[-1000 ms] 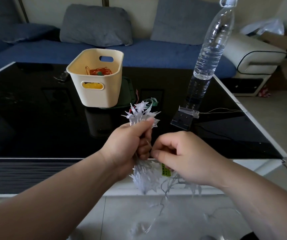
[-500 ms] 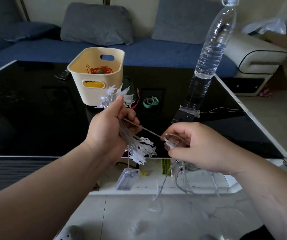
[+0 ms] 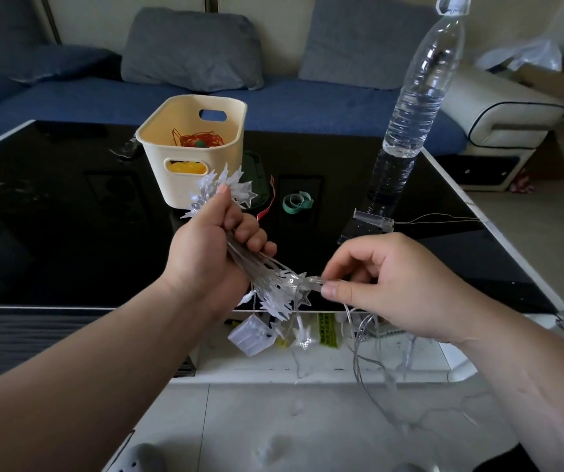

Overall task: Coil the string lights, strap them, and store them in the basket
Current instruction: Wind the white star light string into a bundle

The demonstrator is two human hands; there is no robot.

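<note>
My left hand (image 3: 212, 253) grips a bundle of clear star-shaped string lights (image 3: 273, 284); stars stick out above my fist and below it. My right hand (image 3: 386, 284) pinches one star and its wire at the bundle's lower end. The loose wire (image 3: 362, 366) trails from my right hand down to the floor. A clear battery box (image 3: 251, 335) dangles under the bundle. The cream basket (image 3: 185, 185) stands on the black table behind my left hand, with orange wire and something yellow inside. A green strap (image 3: 295, 202) lies coiled on the table to the basket's right.
A tall clear water bottle (image 3: 416, 107) stands on the black glass table (image 3: 52, 233) at right. A second clear battery box (image 3: 372, 219) with thin wire lies near its base. A blue sofa with grey cushions is behind the table. Tiled floor lies below.
Both hands have risen and spread a little. My right hand has brought another star up to the lower end of the bundle. The battery box now swings free below.
</note>
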